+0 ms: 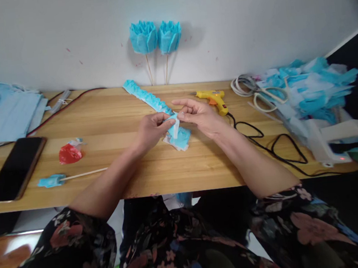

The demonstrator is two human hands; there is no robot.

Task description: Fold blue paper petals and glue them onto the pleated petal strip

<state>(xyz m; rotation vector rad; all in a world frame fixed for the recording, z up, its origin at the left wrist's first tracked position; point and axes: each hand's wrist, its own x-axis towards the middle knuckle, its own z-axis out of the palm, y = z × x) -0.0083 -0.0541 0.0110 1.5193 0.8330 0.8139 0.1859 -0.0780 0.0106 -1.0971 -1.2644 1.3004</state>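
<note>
Found left fingers (167, 126) and right fingers (187, 117) pinched on blue cloth (175, 128), centre bench (183, 174), at near end of pleated strip (144, 96). Counted two finished flowers (143, 37), far. Judged strip mostly folded, cloth unfinished.

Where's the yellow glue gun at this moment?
In the head view, the yellow glue gun lies right of centre on the wooden table, just beyond the right hand and left of the pile of blue and white scraps.

pleated blue strip (147, 97) | laid diagonally | near end pinched | blue pieces (182, 139) beneath
</note>
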